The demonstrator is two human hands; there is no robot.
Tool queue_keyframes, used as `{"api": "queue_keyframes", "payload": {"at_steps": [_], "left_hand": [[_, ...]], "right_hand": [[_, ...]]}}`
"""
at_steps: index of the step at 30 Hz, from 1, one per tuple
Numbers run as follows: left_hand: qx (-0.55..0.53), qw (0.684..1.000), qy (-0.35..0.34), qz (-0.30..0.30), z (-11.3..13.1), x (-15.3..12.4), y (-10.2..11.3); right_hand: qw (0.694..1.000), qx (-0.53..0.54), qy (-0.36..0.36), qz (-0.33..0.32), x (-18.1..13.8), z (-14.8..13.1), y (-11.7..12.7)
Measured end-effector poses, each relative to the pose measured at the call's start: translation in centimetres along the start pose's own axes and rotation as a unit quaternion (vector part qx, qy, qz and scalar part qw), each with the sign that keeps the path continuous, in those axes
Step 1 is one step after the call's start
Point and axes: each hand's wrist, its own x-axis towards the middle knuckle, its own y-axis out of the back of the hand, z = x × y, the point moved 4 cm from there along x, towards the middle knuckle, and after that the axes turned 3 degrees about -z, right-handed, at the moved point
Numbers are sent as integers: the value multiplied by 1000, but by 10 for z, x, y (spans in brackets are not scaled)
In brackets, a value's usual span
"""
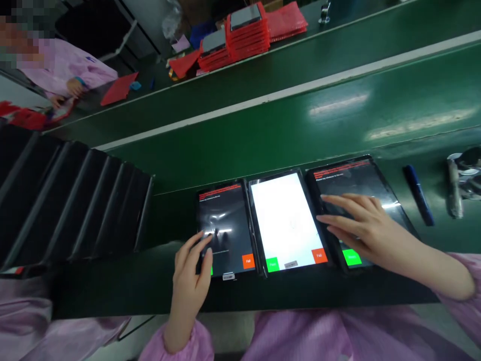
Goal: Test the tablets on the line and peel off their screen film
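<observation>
Three tablets lie side by side on the green bench in front of me. The left tablet [227, 220] has a dark screen with red text and an orange button. My left hand [191, 273] touches its lower left corner with spread fingers. The middle tablet [283, 220] shows a white screen with green and orange buttons at the bottom. The right tablet [361, 183] is dark with red text. My right hand [361, 225] lies flat on its screen, fingers stretched toward the left. Neither hand holds anything.
A row of black tablets or trays [67, 195] leans stacked at my left. A blue marker [418, 194] and a metal tool [454, 188] lie to the right. Beyond runs a green conveyor [300, 65] with red bags [248, 32]. Another person in a pink coat [63, 67] works at the far left.
</observation>
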Motion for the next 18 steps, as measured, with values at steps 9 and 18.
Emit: {"api": "queue_keyframes", "payload": {"at_steps": [9,18], "left_hand": [[4,1000,11,26,32,-41,-5],[34,992,112,47,13,-60,0]], "right_hand": [[998,24,-16,-55,8,-26,-24],[998,-13,-51,-45,5,-15,-7]]}}
